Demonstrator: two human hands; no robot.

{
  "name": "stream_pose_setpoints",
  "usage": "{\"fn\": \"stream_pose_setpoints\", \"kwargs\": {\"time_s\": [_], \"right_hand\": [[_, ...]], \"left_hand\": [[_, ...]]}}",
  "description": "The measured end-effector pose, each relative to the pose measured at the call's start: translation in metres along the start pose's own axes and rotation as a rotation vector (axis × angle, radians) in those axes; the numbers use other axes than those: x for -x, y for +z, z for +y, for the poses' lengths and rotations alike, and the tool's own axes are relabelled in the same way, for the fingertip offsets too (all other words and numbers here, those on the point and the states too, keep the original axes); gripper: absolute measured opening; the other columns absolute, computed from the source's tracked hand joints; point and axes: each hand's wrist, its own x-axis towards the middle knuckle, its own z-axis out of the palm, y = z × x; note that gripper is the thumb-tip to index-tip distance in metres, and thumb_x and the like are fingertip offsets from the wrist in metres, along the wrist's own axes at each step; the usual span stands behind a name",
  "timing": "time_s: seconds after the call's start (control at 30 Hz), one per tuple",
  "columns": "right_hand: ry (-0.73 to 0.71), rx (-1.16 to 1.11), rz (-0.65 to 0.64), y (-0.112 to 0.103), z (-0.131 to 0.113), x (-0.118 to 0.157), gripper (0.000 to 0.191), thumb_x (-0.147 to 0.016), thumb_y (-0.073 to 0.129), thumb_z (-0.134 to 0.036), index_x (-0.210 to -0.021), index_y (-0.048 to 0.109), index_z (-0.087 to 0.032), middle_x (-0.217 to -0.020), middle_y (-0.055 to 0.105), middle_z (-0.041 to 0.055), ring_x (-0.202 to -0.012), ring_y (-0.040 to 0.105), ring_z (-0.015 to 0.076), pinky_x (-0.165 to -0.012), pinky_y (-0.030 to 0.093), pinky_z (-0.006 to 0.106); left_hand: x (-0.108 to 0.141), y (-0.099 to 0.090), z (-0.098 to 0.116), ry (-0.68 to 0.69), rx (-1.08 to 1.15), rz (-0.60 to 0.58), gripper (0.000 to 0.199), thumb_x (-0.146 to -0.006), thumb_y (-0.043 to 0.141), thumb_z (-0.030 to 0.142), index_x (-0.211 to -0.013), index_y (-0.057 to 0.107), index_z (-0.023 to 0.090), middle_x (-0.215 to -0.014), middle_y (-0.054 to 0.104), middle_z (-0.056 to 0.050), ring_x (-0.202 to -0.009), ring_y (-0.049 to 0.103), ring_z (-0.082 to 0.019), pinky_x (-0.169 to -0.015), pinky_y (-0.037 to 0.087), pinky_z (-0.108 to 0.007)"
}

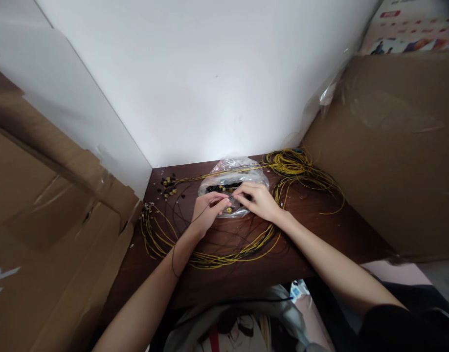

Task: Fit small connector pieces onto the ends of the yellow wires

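Note:
Both hands meet over a clear plastic bag (233, 164) on the dark brown table (224, 234). My left hand (209, 210) pinches a thin black wire (174, 254), which hangs down across the left forearm. Close beside it, my right hand (257, 199) has its fingers closed at the same small dark piece between the fingertips; its exact shape is too small to tell. Black parts (213, 188) and a small yellow-and-black part (229, 209) lie in or on the bag.
Yellow and black wires (217, 259) curve in front of the hands. Their coil (288, 162) lies at the back right. Small yellow-and-black pieces (168, 181) sit at the back left. Cardboard stands at the left (44, 220) and right (393, 146), a white wall (210, 88) behind.

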Motion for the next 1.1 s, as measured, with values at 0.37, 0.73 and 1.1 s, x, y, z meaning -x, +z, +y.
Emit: {"fn": "stream_pose_setpoints", "kwargs": {"time_s": [0.37, 0.73, 1.1], "right_hand": [[0.055, -0.079, 0.113, -0.0009, 0.0009, -0.0022, 0.011, -0.080, 0.053, -0.015, -0.085, 0.062, -0.017, -0.076, 0.062, 0.0032, -0.068, 0.057, 0.0148, -0.065, 0.045, 0.028], [0.074, 0.058, 0.072, 0.0007, 0.0030, 0.0002, 0.010, -0.082, 0.052, -0.017, -0.078, 0.061, -0.017, -0.075, 0.061, 0.0032, -0.069, 0.056, 0.0153, -0.065, 0.043, 0.027], [-0.021, 0.102, 0.032, -0.0005, -0.0014, -0.0005, 0.010, -0.082, 0.052, -0.017, -0.085, 0.061, -0.017, -0.082, 0.063, 0.0044, -0.079, 0.057, 0.0179, -0.076, 0.042, 0.031]], "left_hand": [[-0.0001, 0.0007, -0.0011, 0.010, -0.007, 0.002, 0.021, -0.068, 0.068, 0.029, -0.080, 0.066, 0.012, -0.070, 0.069, -0.007, -0.050, 0.053, -0.009, -0.050, 0.041, -0.021], [-0.0009, -0.0010, -0.0029, 0.006, -0.024, -0.010, 0.020, -0.069, 0.068, 0.027, -0.082, 0.066, 0.012, -0.070, 0.070, -0.006, -0.049, 0.051, -0.008, -0.051, 0.042, -0.021], [-0.0008, -0.0004, -0.0025, 0.018, -0.011, -0.006, 0.021, -0.068, 0.068, 0.028, -0.080, 0.067, 0.012, -0.070, 0.069, -0.007, -0.054, 0.057, -0.011, -0.052, 0.043, -0.022]]}}
